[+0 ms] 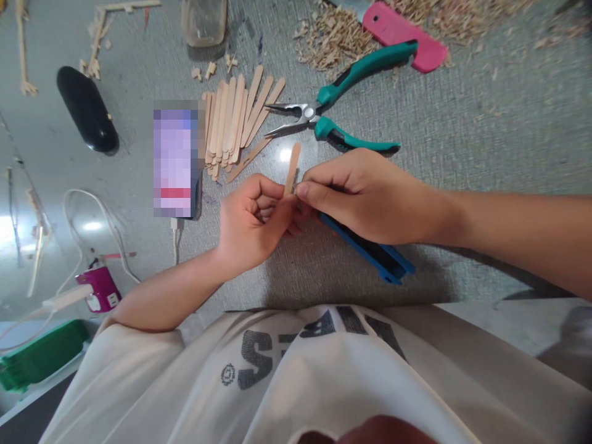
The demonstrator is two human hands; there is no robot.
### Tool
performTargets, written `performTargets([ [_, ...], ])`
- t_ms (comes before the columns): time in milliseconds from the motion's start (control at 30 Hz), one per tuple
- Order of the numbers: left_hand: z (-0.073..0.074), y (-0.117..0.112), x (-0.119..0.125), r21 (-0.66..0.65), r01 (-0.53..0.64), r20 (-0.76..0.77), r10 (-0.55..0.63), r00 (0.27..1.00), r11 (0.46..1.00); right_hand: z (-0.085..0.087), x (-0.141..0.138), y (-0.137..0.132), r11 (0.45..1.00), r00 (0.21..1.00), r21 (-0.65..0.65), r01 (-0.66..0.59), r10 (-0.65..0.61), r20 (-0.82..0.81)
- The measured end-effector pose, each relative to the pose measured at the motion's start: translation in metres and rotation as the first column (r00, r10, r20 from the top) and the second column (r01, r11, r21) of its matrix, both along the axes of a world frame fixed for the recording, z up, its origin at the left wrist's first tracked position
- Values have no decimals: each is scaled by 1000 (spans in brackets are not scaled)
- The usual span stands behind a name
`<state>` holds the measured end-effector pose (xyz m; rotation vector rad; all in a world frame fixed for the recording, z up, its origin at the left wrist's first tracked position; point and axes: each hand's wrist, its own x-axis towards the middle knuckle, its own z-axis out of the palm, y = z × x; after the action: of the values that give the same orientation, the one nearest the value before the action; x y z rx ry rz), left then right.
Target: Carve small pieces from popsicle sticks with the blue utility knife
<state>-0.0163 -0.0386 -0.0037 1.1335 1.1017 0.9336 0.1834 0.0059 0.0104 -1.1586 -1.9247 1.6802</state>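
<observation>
My left hand [259, 222] is closed, with a wooden craft stick [293, 163] pinched upright between thumb and fingers. Close against that stick, the thumb and forefinger of my right hand [361, 194] are pinched together. Whatever they grip is hidden, though a small dark edge shows beside the stick. Under my right hand lies a long blue tool [374, 250] with a dark channel, partly covered. Just beyond my hands, a pile of craft sticks [226, 120] lies beside open needle-nose pliers [309, 113] with green handles.
Left of the pile is a phone [173, 163] with a charging cable. A black oval case [87, 110], a purple adapter [99, 290] and a green box [46, 354] are farther left. A pink-handled knife [402, 34], wood shavings [335, 40] and a clear container [203, 21] lie at the back.
</observation>
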Motion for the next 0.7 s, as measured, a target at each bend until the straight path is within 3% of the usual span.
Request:
performTargets([
  [700,-14,-6,-5,71,66,-13,-65,998,995,7,-4,0,994,998,-104,27,-33,-57],
])
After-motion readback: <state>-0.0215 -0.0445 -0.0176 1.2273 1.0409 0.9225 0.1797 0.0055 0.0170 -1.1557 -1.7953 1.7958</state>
